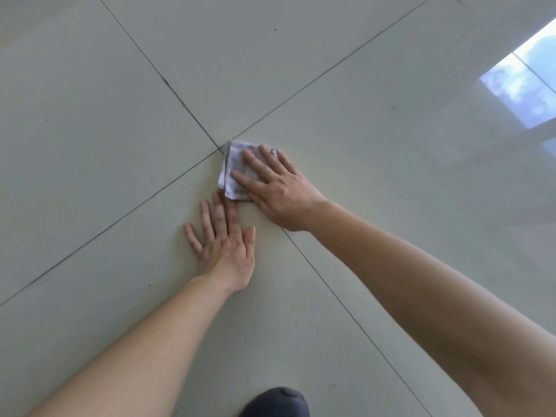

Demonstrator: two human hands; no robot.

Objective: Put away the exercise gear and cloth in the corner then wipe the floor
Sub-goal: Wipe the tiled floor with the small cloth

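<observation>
A small folded grey-white cloth (233,167) lies flat on the pale tiled floor (105,130), right beside the crossing of two grout lines. My right hand (276,188) presses down on it with fingers spread, covering its right half. My left hand (224,239) rests palm-down on the bare tile just below and left of the cloth, fingers spread, holding nothing. Its fingertips nearly touch the cloth's lower edge. No exercise gear is in view.
Dark grout lines (168,82) cross the glossy tiles diagonally. A bright window reflection (523,88) shines on the floor at the upper right. A dark rounded shape, likely my knee or foot (275,403), shows at the bottom edge.
</observation>
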